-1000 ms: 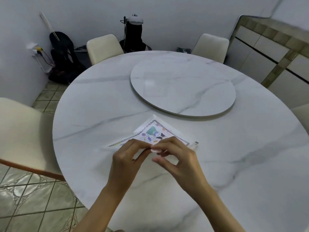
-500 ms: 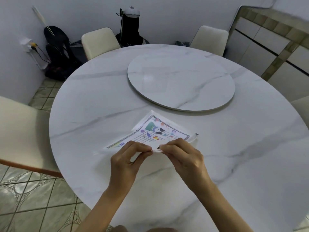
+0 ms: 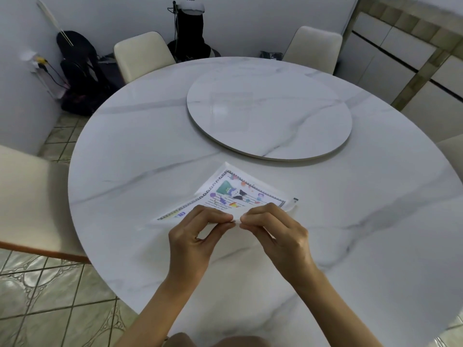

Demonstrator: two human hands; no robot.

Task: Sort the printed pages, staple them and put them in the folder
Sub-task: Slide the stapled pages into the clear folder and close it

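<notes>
A printed page (image 3: 233, 194) with colourful pictures and a patterned border lies inside a clear plastic folder (image 3: 290, 205) on the white marble table (image 3: 140, 171). My left hand (image 3: 198, 234) and my right hand (image 3: 273, 229) meet at the folder's near edge. Both pinch that edge between thumb and fingers, fingertips almost touching. The near part of the page is hidden behind my fingers. I see no stapler.
A round marble turntable (image 3: 270, 113) sits at the table's centre, just beyond the folder. Cream chairs stand at the far left (image 3: 142, 53), far right (image 3: 313, 46) and near left (image 3: 27, 201). Black bags (image 3: 80, 78) lean against the wall; cabinets (image 3: 413, 71) stand at the right.
My two hands have drawn slightly apart along the folder's near edge and keep their pinch. The page and folder have stayed in place.
</notes>
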